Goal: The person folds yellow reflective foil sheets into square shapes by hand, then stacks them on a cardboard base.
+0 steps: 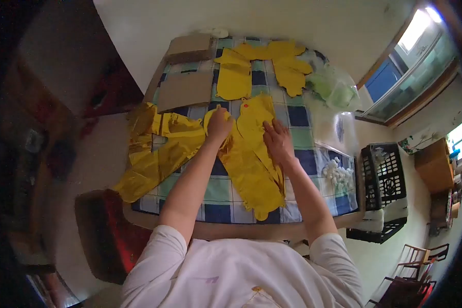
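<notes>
Flat gold foil balloons lie spread over a checked tablecloth. My left hand is closed, its fingers pinching the edge of a foil balloon that stretches to the left side of the table. Resting on another foil balloon, my right hand is open with the fingers stretched out. That balloon runs lengthwise down the middle of the table and has a small red spot near its top. Exactly what sits between the left fingertips is hidden.
More foil balloons lie at the far side. Cardboard pieces are at the back left. Clear plastic bags and small white items lie on the right. A black crate stands beside the table; a red-and-dark seat is at left.
</notes>
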The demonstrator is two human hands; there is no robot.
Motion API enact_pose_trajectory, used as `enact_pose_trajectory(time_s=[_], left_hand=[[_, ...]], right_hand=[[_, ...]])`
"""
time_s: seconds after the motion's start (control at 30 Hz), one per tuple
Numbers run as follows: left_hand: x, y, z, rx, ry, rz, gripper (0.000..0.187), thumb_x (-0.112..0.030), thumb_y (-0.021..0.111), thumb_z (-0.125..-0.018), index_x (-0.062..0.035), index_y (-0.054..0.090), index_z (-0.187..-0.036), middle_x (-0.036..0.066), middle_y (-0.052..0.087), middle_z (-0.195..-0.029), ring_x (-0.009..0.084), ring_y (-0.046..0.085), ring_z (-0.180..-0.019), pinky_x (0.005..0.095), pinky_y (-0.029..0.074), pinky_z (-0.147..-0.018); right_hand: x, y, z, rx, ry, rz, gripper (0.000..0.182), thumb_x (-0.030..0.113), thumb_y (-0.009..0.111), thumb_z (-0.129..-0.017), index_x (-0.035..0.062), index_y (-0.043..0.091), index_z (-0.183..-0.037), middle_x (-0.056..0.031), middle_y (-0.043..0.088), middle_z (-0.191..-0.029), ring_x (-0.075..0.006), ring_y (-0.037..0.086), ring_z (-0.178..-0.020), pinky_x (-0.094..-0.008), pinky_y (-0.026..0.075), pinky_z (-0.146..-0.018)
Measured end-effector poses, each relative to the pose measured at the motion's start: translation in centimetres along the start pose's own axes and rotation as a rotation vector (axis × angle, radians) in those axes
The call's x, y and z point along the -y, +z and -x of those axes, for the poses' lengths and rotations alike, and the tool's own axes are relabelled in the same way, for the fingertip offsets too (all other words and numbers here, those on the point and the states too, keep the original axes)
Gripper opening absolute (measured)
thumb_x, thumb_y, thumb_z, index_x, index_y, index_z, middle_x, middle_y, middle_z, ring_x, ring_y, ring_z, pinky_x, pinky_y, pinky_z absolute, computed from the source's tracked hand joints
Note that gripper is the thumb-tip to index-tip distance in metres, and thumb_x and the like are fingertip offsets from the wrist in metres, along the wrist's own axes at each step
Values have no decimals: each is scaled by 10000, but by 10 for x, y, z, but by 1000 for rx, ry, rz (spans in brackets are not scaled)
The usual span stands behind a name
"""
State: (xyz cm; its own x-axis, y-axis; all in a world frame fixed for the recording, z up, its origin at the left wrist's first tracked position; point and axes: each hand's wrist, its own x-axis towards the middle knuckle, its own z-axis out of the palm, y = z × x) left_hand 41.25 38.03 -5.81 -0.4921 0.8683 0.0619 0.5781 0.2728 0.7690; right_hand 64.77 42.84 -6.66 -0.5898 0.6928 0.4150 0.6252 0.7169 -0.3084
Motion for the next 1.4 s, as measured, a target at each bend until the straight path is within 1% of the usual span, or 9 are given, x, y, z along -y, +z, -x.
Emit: enact_pose_trajectory(time_s=[0.1,0.43,0.73,0.97,1.1,1.17,1.23,1.33,1.4], left_hand=[[-28,7,-3,102,-195,-77,482,-304,630,-809,10,527,-1160,198,567,-1150,356,550,-1066,432,455,-886],[-59,39,-29,137,-50,-352,340,-274,604,-806,-24,585,-1036,198,622,-1054,362,614,-949,471,491,-795],[-53,51,-5,107,75,54,250,-215,572,-849,4,567,-969,189,622,-978,372,590,-932,461,474,-769],[-39,54,41,-117,587,-255,437,-178,621,-803,-10,483,-1183,187,521,-1189,344,475,-1135,402,404,-914],[-55,54,56,-284,488,-425,663,-151,648,-777,-33,339,-1351,200,453,-1267,372,428,-1172,418,372,-958],[-54,55,58,-198,374,-338,712,-136,643,-775,-43,295,-1389,219,418,-1298,398,414,-1178,452,355,-971],[-55,48,54,28,284,-94,712,-120,618,-788,-56,276,-1409,240,369,-1343,425,393,-1196,487,332,-988],[-53,54,56,66,423,-129,657,-81,565,-809,-77,295,-1408,259,365,-1356,427,367,-1233,487,309,-1015],[-46,65,58,-99,392,-320,608,-64,532,-819,-89,332,-1392,254,376,-1357,409,358,-1254,460,302,-1033]], right_hand=[[-2,5,4,-10,-24,21,379,257,482,-902,152,526,-1263,-204,451,-1324,-354,390,-1251,-492,287,-1034],[-1,-1,2,-20,-30,79,395,273,501,-888,176,536,-1269,-223,467,-1308,-349,408,-1244,-472,290,-1034],[-1,0,3,-55,-39,46,376,266,515,-881,175,548,-1245,-229,477,-1288,-366,434,-1220,-480,337,-1003],[-2,2,3,-74,-53,63,374,258,530,-870,174,562,-1232,-224,482,-1286,-366,436,-1218,-478,335,-1007],[0,0,3,-73,-56,78,373,254,531,-865,177,565,-1228,-221,482,-1289,-362,439,-1213,-477,337,-1007],[0,1,3,-68,-55,77,372,252,531,-863,178,566,-1226,-219,483,-1288,-360,439,-1212,-476,338,-1007],[0,2,1,-66,-46,71,370,250,531,-862,178,567,-1224,-219,485,-1285,-358,437,-1212,-476,337,-1009],[-3,4,1,-52,-44,69,373,251,530,-864,179,564,-1228,-217,485,-1286,-354,429,-1221,-478,333,-1014],[-2,5,2,-57,-43,71,374,258,531,-865,184,562,-1231,-211,486,-1288,-352,428,-1222,-479,331,-1017]])
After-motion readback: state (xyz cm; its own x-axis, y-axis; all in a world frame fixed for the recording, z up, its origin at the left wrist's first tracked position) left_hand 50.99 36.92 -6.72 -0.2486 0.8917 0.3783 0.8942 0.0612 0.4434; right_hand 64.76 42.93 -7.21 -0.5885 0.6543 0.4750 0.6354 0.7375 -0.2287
